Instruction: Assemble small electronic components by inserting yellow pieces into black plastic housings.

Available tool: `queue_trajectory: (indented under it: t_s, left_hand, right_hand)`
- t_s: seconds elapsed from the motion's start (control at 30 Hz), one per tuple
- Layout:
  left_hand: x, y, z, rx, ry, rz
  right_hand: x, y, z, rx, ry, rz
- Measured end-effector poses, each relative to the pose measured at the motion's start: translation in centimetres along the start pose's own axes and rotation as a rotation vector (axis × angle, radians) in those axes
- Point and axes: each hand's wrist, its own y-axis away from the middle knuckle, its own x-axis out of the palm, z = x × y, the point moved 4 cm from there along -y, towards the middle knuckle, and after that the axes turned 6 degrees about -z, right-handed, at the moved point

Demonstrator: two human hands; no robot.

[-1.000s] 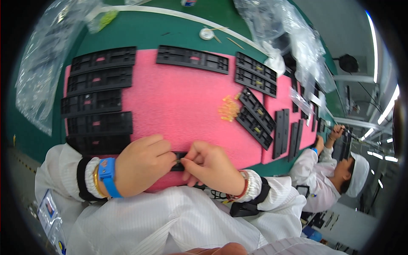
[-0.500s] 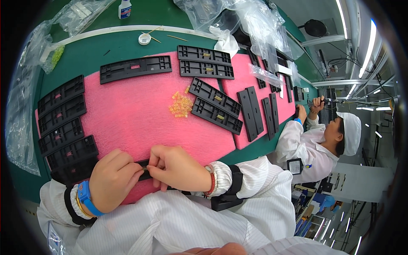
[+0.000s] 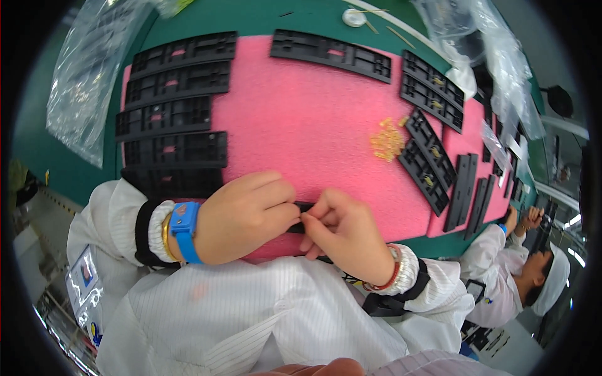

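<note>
Close to my body, both hands meet over a black plastic bar (image 3: 304, 207), mostly covered by my fingers. My left hand (image 3: 248, 216) is closed on it, fingers curled and pressed together. From the other side my right hand (image 3: 345, 235) pinches thumb and forefinger against the left fingertips; whatever sits in that pinch is hidden. On the pink foam mat (image 3: 301, 125), a pile of small clear-yellow pieces (image 3: 387, 143) lies to the right. Beside it are black ribbed bars (image 3: 430, 152) with a yellow piece in the middle.
Several black ribbed bars (image 3: 179, 78) are stacked in a column at left, and another bar (image 3: 332, 55) lies at the far edge. A small round pot (image 3: 354, 17) and thin sticks stand beyond. Plastic bags (image 3: 88, 81) flank the mat. A co-worker (image 3: 514, 276) sits at right.
The view has swung left, so the mat and bars appear farther right in the picture. Both hands stay together at the black bar, fingers in nearly the same grip.
</note>
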Motion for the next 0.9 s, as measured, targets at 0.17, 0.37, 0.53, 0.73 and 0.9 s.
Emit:
queue_trajectory:
  t_s: [0.17, 0.37, 0.53, 0.73, 0.9]
  left_hand:
    - [0.43, 0.25, 0.10, 0.015, -0.028, 0.005]
    - [0.54, 0.66, 0.13, 0.029, -0.036, -0.013]
    - [0.57, 0.70, 0.06, 0.042, -0.075, 0.007]
    - [0.88, 0.81, 0.21, 0.034, -0.046, -0.004]
    - [0.92, 0.67, 0.04, 0.027, -0.072, 0.006]
  right_hand:
    - [-0.40, -0.27, 0.44, 0.066, 0.010, -0.018]
    - [-0.37, -0.22, 0.49, 0.087, 0.026, -0.002]
    - [-0.31, -0.05, 0.29, 0.081, 0.021, 0.005]
    - [-0.28, -0.13, 0.13, 0.081, 0.030, 0.020]
    - [-0.32, -0.16, 0.07, 0.092, 0.023, 0.008]
